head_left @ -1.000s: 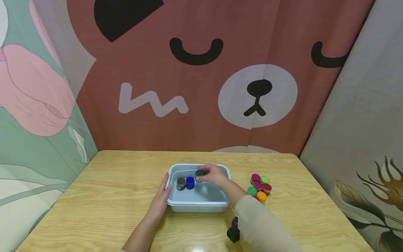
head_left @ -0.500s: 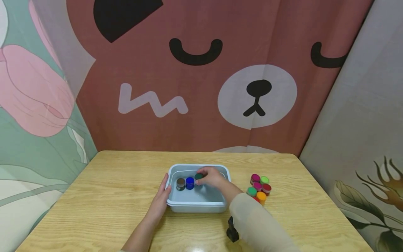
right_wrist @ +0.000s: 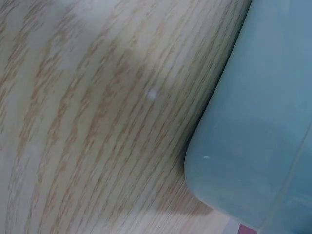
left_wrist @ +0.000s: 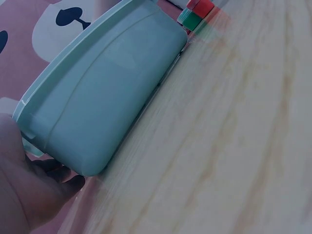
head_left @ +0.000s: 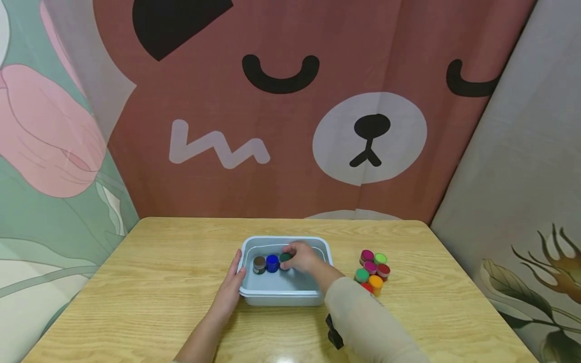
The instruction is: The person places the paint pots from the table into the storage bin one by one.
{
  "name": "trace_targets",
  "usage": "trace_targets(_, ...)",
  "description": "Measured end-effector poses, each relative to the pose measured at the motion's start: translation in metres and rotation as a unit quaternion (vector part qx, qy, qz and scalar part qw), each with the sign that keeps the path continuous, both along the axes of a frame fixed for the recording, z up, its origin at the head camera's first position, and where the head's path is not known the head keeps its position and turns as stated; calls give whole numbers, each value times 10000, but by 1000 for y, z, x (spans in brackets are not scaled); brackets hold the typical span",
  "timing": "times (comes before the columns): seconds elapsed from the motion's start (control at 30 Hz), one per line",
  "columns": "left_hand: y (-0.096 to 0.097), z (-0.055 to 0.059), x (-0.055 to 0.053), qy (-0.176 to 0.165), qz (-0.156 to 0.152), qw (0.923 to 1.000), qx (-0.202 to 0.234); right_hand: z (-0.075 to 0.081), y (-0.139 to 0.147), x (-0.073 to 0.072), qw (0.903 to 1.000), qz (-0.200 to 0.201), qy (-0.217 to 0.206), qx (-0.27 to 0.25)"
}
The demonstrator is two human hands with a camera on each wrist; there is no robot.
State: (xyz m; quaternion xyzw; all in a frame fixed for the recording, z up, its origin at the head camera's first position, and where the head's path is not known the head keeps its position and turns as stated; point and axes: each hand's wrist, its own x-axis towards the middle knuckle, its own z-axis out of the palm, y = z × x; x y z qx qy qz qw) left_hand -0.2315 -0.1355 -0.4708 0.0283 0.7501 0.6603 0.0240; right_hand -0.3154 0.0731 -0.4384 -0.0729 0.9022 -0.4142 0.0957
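Observation:
A light blue plastic bin (head_left: 286,293) stands on the table, with a brown-topped jar (head_left: 259,265) and a blue jar (head_left: 272,263) side by side inside. My right hand (head_left: 303,256) reaches into it and pinches a small dark green-lidded jar (head_left: 285,257), close to the right of the blue one. My left hand (head_left: 230,290) grips the bin's left side, thumb at the rim. In the left wrist view, the fingers of the left hand (left_wrist: 34,190) bend round the bin's corner. Only the bin's outer wall (right_wrist: 253,117) shows in the right wrist view; the right hand is hidden there.
Right of the bin, several small jars stand grouped, among them a lime green one (head_left: 380,258), an orange one (head_left: 375,282) and a green one (head_left: 361,275). A black device (head_left: 334,333) sits under the right sleeve (head_left: 367,312). A bear-print curtain (head_left: 281,151) hangs behind the table.
My right hand has lowered the dark green-lidded jar further into the bin, beside the blue jar. The left hand keeps its grip on the bin.

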Motion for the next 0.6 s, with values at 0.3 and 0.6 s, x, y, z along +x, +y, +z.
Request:
trace_targets(0.3,0,1,0,-59,23,10000,-13,-3,-1,-3,9999,54,-7,141)
trace_targets(0.6,0,4,2,-112,28,9999,-40,-3,-2,-4,9998,94,-123,139)
